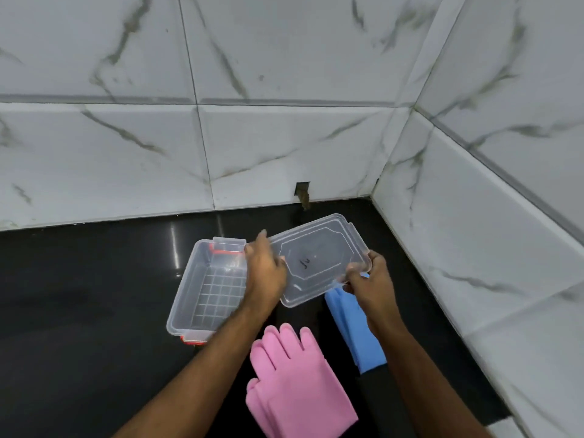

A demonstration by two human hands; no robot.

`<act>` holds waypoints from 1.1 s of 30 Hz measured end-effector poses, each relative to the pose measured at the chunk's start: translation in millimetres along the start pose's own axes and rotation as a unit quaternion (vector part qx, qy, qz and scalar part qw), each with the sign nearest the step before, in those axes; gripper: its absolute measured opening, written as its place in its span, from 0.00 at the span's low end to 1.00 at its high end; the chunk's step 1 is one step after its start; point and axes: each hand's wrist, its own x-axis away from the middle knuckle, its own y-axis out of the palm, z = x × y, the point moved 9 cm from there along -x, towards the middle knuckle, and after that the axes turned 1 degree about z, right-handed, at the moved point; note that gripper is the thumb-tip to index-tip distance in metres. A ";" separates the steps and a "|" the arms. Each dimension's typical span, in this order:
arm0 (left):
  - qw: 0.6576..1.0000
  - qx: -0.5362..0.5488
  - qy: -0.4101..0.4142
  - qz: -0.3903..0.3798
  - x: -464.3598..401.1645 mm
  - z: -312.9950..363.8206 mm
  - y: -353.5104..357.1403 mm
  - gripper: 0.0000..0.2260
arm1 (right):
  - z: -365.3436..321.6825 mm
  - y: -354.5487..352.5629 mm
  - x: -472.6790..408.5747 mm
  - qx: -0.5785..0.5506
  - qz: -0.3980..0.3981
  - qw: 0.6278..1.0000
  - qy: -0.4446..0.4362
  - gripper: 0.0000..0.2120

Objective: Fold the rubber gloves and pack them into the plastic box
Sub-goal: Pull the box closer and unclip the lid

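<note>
Clear plastic fills the middle of your view: the box sits open on the black desk, its grid-patterned floor bare, with a red-trimmed latch at its far end and another at its near end. You've got the lid up off the box, tilted and held just right of it. Your left hand grips the lid's left edge, fingers curled over the rim. Your right hand pinches the lid's near right corner between thumb and fingers. Down near you, the pink gloves lie flat on the desk between your forearms, stacked one on the other, fingers pointing toward the box. The blue gloves lie just right of the pink ones, partly hidden under your right wrist and the lid's near edge. White marble-look tiles line the wall behind and to the right, meeting in the far right corner.
</note>
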 end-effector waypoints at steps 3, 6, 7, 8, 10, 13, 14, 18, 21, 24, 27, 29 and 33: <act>0.998 -0.041 -0.002 -0.041 -30.1 9.8 31.7 0.29 | 4.1 2.2 -31.4 0.123 -0.018 0.992 -0.028 0.30; 0.993 -0.068 -0.050 -0.088 -53.7 -4.4 59.2 0.28 | 8.2 11.5 -64.6 0.285 -0.037 0.958 -0.029 0.36; 0.989 -0.078 -0.068 -0.104 -58.3 -11.6 67.8 0.27 | 12.0 13.6 -75.2 0.344 -0.041 0.938 -0.020 0.37; 0.986 -0.089 -0.082 -0.119 -61.8 -19.2 75.8 0.28 | 16.8 17.0 -84.4 0.386 -0.049 0.921 -0.013 0.37; 0.980 -0.115 -0.091 -0.134 -67.0 -32.6 87.0 0.32 | 28.7 24.7 -96.6 0.426 -0.060 0.903 -0.013 0.35; 0.975 -0.172 -0.065 -0.124 -72.7 -42.9 98.7 0.36 | 45.9 27.0 -106.9 0.444 -0.040 0.894 -0.037 0.31; 0.970 -0.202 -0.052 -0.125 -72.8 -44.9 102.3 0.36 | 49.6 25.9 -107.6 0.446 -0.034 0.893 -0.041 0.30; 0.948 -0.306 0.016 -0.087 -59.6 -28.4 105.2 0.31 | 49.2 17.1 -109.7 0.400 -0.030 0.915 -0.042 0.27; 0.949 -0.289 0.122 -0.025 -28.9 10.8 107.3 0.21 | 39.7 -5.5 -103.8 0.355 0.015 0.933 -0.061 0.24; 0.938 -0.242 0.230 -0.093 16.6 49.5 137.5 0.13 | 38.8 -30.2 -91.3 0.328 0.028 0.943 -0.048 0.21; 0.928 -0.212 0.257 -0.166 51.7 65.4 163.9 0.11 | 42.7 -45.4 -74.8 0.329 0.002 0.943 -0.045 0.18; 0.920 -0.227 0.235 -0.216 65.5 61.8 178.7 0.17 | 47.8 -59.5 -60.5 0.345 -0.003 0.938 -0.037 0.18; 0.886 -0.331 0.187 -0.265 74.0 39.5 189.7 0.33 | 73.0 -79.5 -34.2 0.316 -0.053 0.947 0.019 0.27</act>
